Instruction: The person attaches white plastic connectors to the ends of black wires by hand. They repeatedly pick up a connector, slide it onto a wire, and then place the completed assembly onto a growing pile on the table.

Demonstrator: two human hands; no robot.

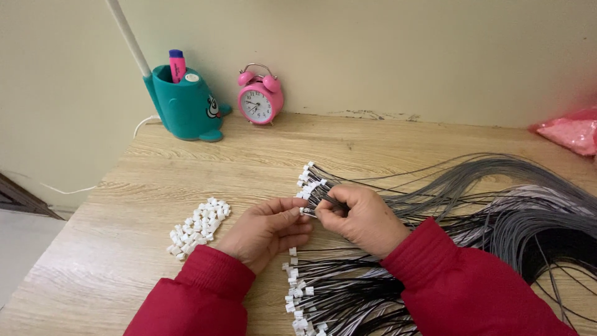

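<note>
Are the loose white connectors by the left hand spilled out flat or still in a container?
Spilled out: the white connectors lie in a loose pile on the bare wooden table, beside the left hand, with no container around them.

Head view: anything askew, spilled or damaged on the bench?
Nothing spilled or broken. The white connector pile sits in a loose heap left of the left hand. The right hand grips a wire bundle; finished wires lie fanned near the table edge. Only oddity: chipped wall edge behind the table.
</note>
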